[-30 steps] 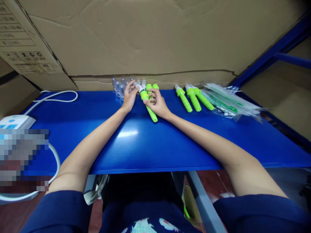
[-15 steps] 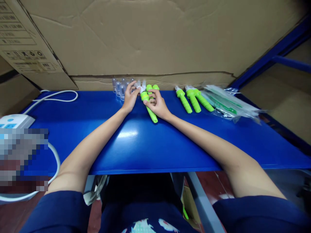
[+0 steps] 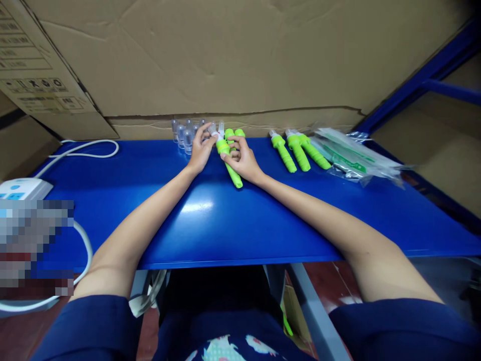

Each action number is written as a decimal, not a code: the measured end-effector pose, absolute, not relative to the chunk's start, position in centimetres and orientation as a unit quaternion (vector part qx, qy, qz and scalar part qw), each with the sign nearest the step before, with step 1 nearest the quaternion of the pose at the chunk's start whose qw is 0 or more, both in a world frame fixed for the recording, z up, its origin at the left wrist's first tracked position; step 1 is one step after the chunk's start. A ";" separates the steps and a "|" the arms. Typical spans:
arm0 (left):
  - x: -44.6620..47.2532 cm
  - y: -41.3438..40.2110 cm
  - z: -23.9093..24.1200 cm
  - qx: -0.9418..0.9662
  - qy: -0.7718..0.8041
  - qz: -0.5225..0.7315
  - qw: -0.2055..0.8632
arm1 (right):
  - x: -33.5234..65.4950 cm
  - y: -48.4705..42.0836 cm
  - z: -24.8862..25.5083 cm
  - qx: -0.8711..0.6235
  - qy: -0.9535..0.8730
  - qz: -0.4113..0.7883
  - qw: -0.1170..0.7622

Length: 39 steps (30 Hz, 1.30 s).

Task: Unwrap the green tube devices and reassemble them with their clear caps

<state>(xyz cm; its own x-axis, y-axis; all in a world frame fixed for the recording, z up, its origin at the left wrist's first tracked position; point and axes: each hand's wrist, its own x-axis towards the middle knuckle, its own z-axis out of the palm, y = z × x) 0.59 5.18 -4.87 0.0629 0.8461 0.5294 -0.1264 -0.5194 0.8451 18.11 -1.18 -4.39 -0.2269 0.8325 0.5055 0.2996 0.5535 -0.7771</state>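
Note:
At the far edge of the blue table [image 3: 210, 215], my right hand [image 3: 243, 159] is closed round a bright green tube-shaped part [image 3: 230, 168] that lies slanted on the surface. Its white tip [image 3: 215, 133] is pinched by the fingers of my left hand [image 3: 201, 149]. Two more green parts [image 3: 235, 134] stand just behind my right fingers. A cluster of small clear caps [image 3: 184, 133] stands beside my left hand, against the cardboard.
Three finished green parts [image 3: 296, 150] lie to the right, beside clear plastic bags [image 3: 353, 158]. Large cardboard boxes [image 3: 225, 60] wall off the back. A white power strip [image 3: 22, 188] and its cable [image 3: 84, 148] lie at the left. A blue rack frame [image 3: 424, 75] stands at the right.
Almost nothing has changed; both hands stay on the green part at the same place, with only slight finger movement at its tip.

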 end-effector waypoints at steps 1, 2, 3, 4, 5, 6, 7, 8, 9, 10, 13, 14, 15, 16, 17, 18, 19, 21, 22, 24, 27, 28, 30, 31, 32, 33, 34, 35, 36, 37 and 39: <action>0.6 5.2 -4.9 0.616 0.288 0.619 0.393 | 18.1 -1.2 -4.4 -0.387 -0.734 0.273 0.487; 0.6 5.2 -4.9 0.618 0.284 0.619 0.393 | 18.1 -1.2 -4.4 -0.388 -0.734 0.272 0.486; 0.6 5.2 -4.9 0.621 0.281 0.617 0.392 | 18.1 -1.2 -4.4 -0.388 -0.735 0.271 0.486; 0.6 5.2 -4.9 0.625 0.281 0.615 0.390 | 18.1 -1.2 -4.4 -0.388 -0.735 0.270 0.486; 0.6 5.2 -4.9 0.630 0.282 0.612 0.386 | 18.1 -1.2 -4.4 -0.387 -0.736 0.270 0.486; 0.6 5.2 -4.9 0.636 0.283 0.608 0.381 | 18.1 -1.2 -4.4 -0.386 -0.736 0.269 0.486; 0.6 5.2 -4.8 0.643 0.284 0.604 0.375 | 18.2 -1.1 -4.4 -0.385 -0.737 0.268 0.487; 0.6 5.2 -4.8 0.651 0.285 0.600 0.368 | 18.2 -1.1 -4.4 -0.384 -0.737 0.267 0.488; 0.6 5.1 -4.8 0.658 0.285 0.596 0.361 | 18.2 -1.1 -4.5 -0.384 -0.737 0.266 0.488; 0.6 5.1 -4.7 0.664 0.284 0.593 0.356 | 18.2 -1.0 -4.5 -0.384 -0.737 0.265 0.489; 0.6 5.0 -4.6 0.671 0.280 0.589 0.352 | 18.2 -1.0 -4.6 -0.384 -0.737 0.265 0.489; 0.6 4.9 -4.6 0.670 0.278 0.590 0.355 | 18.2 -0.9 -4.6 -0.384 -0.738 0.264 0.489; 0.6 4.9 -4.6 0.668 0.277 0.590 0.358 | 18.2 -0.9 -4.7 -0.384 -0.738 0.262 0.488; 0.7 4.8 -4.6 0.667 0.276 0.589 0.364 | 18.3 -0.9 -4.7 -0.384 -0.740 0.259 0.488; 0.7 4.8 -4.6 0.665 0.276 0.588 0.369 | 18.3 -0.9 -4.7 -0.385 -0.741 0.257 0.487; 0.7 4.8 -4.6 0.663 0.277 0.586 0.375 | 18.3 -0.9 -4.7 -0.385 -0.742 0.255 0.486; 0.7 4.8 -4.6 0.662 0.278 0.582 0.382 | 18.3 -0.9 -4.7 -0.384 -0.744 0.254 0.485; 0.7 4.7 -4.6 0.659 0.281 0.575 0.396 | 18.4 -0.9 -4.7 -0.383 -0.746 0.253 0.482; 0.7 4.7 -4.6 0.656 0.282 0.573 0.402 | 18.4 -0.9 -4.7 -0.382 -0.747 0.253 0.481; 0.7 4.7 -4.5 0.651 0.286 0.569 0.414 | 18.5 -1.0 -4.6 -0.383 -0.748 0.254 0.479; 0.5 4.8 -4.5 0.648 0.291 0.563 0.421 | 18.4 -1.0 -4.4 -0.387 -0.747 0.260 0.474; 0.5 4.8 -4.4 0.649 0.293 0.562 0.421 | 18.4 -1.1 -4.3 -0.389 -0.747 0.262 0.472; 0.4 4.7 -4.4 0.654 0.292 0.560 0.417 | 18.4 -1.2 -4.2 -0.393 -0.744 0.264 0.471; 0.4 4.6 -4.3 0.657 0.291 0.559 0.413 | 18.4 -1.2 -4.2 -0.395 -0.742 0.265 0.472; 0.4 4.5 -4.2 0.661 0.288 0.559 0.409 | 18.3 -1.3 -4.2 -0.396 -0.740 0.266 0.475; 0.4 4.3 -4.1 0.665 0.286 0.558 0.406 | 18.3 -1.3 -4.2 -0.397 -0.737 0.266 0.479; 0.4 4.1 -4.0 0.669 0.283 0.557 0.402 | 18.3 -1.2 -4.2 -0.397 -0.734 0.267 0.483; 0.4 3.8 -3.8 0.672 0.282 0.556 0.399 | 18.3 -1.1 -4.2 -0.397 -0.730 0.268 0.487; 0.5 3.6 -3.7 0.675 0.282 0.554 0.397 | 18.2 -1.1 -4.2 -0.397 -0.728 0.269 0.491; 0.5 3.3 -3.5 0.678 0.281 0.554 0.394 | 18.2 -0.9 -4.2 -0.396 -0.725 0.271 0.495; 0.7 2.9 -3.3 0.682 0.277 0.552 0.391 | 18.2 -0.7 -4.3 -0.392 -0.720 0.278 0.501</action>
